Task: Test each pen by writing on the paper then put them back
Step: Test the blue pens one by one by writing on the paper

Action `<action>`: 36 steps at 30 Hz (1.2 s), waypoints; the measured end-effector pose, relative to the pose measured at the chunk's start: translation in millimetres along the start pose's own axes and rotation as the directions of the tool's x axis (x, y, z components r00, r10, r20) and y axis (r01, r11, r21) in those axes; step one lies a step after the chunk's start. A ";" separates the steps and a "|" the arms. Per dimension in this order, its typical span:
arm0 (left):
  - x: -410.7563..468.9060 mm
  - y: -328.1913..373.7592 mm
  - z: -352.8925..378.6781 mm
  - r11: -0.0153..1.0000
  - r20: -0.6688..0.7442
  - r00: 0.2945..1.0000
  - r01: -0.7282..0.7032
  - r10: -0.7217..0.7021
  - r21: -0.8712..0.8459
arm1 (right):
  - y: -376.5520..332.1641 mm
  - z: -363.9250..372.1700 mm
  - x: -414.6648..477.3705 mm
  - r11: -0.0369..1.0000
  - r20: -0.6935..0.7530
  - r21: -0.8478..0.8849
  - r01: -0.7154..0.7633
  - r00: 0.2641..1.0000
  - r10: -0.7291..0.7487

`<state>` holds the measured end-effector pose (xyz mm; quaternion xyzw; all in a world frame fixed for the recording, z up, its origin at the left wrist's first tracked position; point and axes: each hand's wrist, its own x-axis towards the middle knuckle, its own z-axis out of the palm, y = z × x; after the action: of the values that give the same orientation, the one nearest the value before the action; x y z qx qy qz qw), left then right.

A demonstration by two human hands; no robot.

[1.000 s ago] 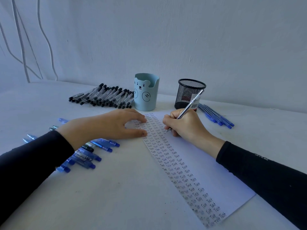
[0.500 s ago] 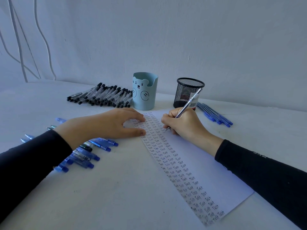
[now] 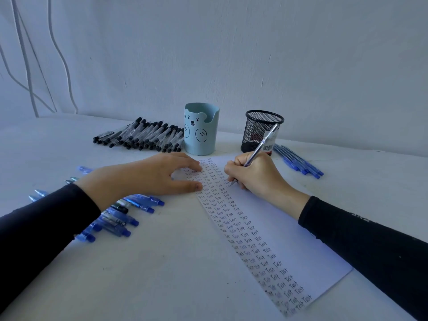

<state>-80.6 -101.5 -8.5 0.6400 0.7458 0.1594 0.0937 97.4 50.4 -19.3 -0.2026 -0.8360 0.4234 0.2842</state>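
Observation:
A white sheet of paper (image 3: 284,237) lies on the table, with columns of the word "Test" down its left side. My right hand (image 3: 254,174) grips a clear blue pen (image 3: 262,144) with its tip down on the paper near the top rows. My left hand (image 3: 148,177) rests with spread fingers on the paper's upper left corner. Several blue click pens (image 3: 115,218) lie under and beside my left forearm. Black-capped pens (image 3: 143,136) lie in a row at the back left. More blue pens (image 3: 298,162) lie at the back right.
A light blue bear-face pen cup (image 3: 201,129) and a black mesh pen cup (image 3: 260,129) stand behind the paper against the white wall. White cables (image 3: 60,56) hang on the wall at the left.
My right hand has shifted slightly while the pen tip stays on the top rows. My left hand stays on the paper.

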 end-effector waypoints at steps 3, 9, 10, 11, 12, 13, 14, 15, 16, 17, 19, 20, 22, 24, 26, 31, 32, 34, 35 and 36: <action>0.3 0.7 -0.2 1.000 0.002 1.000 0.000 0.000 -0.001 | -3.5 -5.7 2.3 0.997 0.012 0.065 0.031 0.999 -0.031; -1.5 1.3 0.3 1.000 -0.004 1.000 -0.007 0.007 -0.001 | -7.9 -53.5 17.6 0.991 0.132 0.121 0.054 0.989 -0.070; -1.5 1.7 0.4 1.000 -0.006 1.000 -0.009 0.009 0.004 | -7.1 -60.4 20.3 0.991 0.144 0.124 0.057 0.987 -0.074; -1.5 2.1 0.3 1.000 -0.007 1.000 -0.010 0.010 0.006 | -6.5 -65.5 23.0 0.988 0.138 0.144 0.051 0.988 -0.071; -1.6 2.7 0.1 1.000 -0.006 1.000 -0.010 0.010 0.006 | -7.2 -69.6 24.7 0.982 0.125 0.189 0.027 0.991 -0.052; -1.7 3.1 0.0 1.000 -0.004 1.000 -0.009 0.009 0.005 | -8.7 -72.6 26.0 0.969 0.122 0.248 -0.011 0.992 -0.020; -2.0 3.6 -0.4 1.000 -0.002 1.000 -0.009 0.009 0.004 | -9.3 -75.0 27.6 0.954 0.131 0.296 -0.048 0.991 0.009; -2.1 3.6 -0.5 1.000 0.001 1.000 -0.007 0.007 0.004 | -10.0 -76.7 27.8 0.946 0.144 0.314 -0.074 0.989 0.030; -2.2 3.5 -0.4 1.000 0.000 1.000 -0.009 0.009 0.007 | -9.9 -77.8 28.1 0.951 0.148 0.296 -0.086 0.988 0.043; -2.2 2.9 -0.3 1.000 -0.001 1.000 -0.010 0.010 0.007 | -9.6 -78.6 28.7 0.961 0.139 0.263 -0.083 0.989 0.048; -2.4 2.4 -0.2 1.000 -0.001 1.000 -0.010 0.010 -0.005 | -9.1 -82.8 29.6 0.989 0.126 0.139 -0.054 0.991 0.036; -2.1 1.8 -0.1 1.000 0.001 1.000 -0.011 0.011 -0.010 | -8.4 -87.1 29.8 0.998 0.152 0.054 -0.038 0.988 0.030; -1.2 0.8 0.1 1.000 0.002 1.000 -0.009 0.009 -0.020 | -6.6 -97.0 28.4 0.993 0.237 -0.117 -0.033 0.969 0.061; -1.2 -0.2 0.0 1.000 0.000 1.000 -0.006 0.006 -0.025 | -3.7 -101.8 27.1 0.954 0.288 -0.299 -0.027 0.951 0.117; -0.9 -1.4 0.3 0.999 -0.005 1.000 -0.017 0.017 -0.032 | -0.8 -99.1 27.2 0.848 0.305 -0.528 0.045 0.942 0.140; 0.0 -1.8 1.3 0.999 -0.012 1.000 -0.026 0.026 -0.031 | 9.3 -89.5 27.6 0.725 0.322 -0.682 0.093 0.929 0.184; 0.3 -2.2 1.5 0.999 -0.014 1.000 -0.028 0.028 -0.030 | 11.0 -89.7 27.8 0.722 0.319 -0.686 0.089 0.929 0.189; 0.5 -2.8 1.8 0.999 -0.013 1.000 -0.026 0.025 -0.035 | 12.8 -88.2 28.0 0.718 0.319 -0.690 0.090 0.928 0.192; 0.4 -2.8 1.9 0.999 -0.011 1.000 -0.023 0.022 -0.041 | 12.8 -86.9 28.0 0.716 0.321 -0.692 0.094 0.928 0.189; 0.3 -2.3 1.9 0.999 -0.008 1.000 -0.023 0.022 -0.046 | 12.7 -85.6 27.9 0.715 0.323 -0.692 0.099 0.928 0.184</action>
<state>-82.2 -101.3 -11.1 0.6454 0.7351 0.1799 0.1037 132.9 124.4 19.8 -0.2306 -0.9663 0.1138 0.0145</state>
